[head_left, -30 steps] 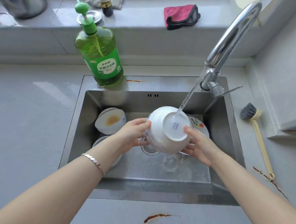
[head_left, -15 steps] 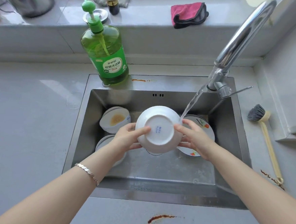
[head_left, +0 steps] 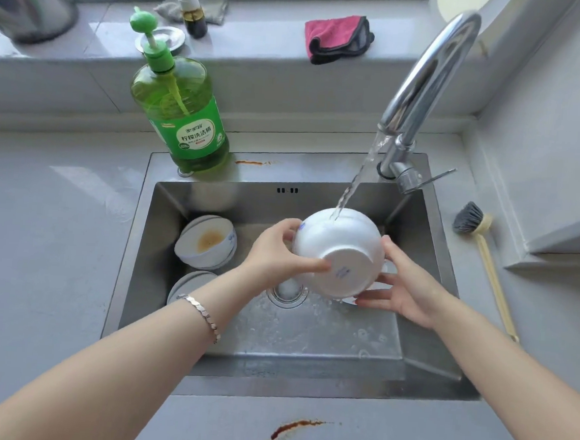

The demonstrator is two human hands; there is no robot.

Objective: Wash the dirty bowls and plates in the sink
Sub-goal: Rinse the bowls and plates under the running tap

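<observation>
- The white ceramic bowl (head_left: 339,254) is held above the stainless-steel sink (head_left: 306,362), between the two hands, with its foot ring turned toward the person and its mouth facing away.
- The left hand (head_left: 276,249) is clamped on the bowl's left side, thumb laid across the base, fingers curled over the rim.
- The right hand (head_left: 404,289) is spread against the right side, thumb up, fingers almost straight beneath.
- The water stream (head_left: 352,186) from the curved chrome tap (head_left: 425,81) is taken on the upper outer wall.
- The inside is judged unreachable by the stream until the mouth is rolled upward.
- A brown-stained bowl (head_left: 208,241) is left at the sink's left.
</observation>
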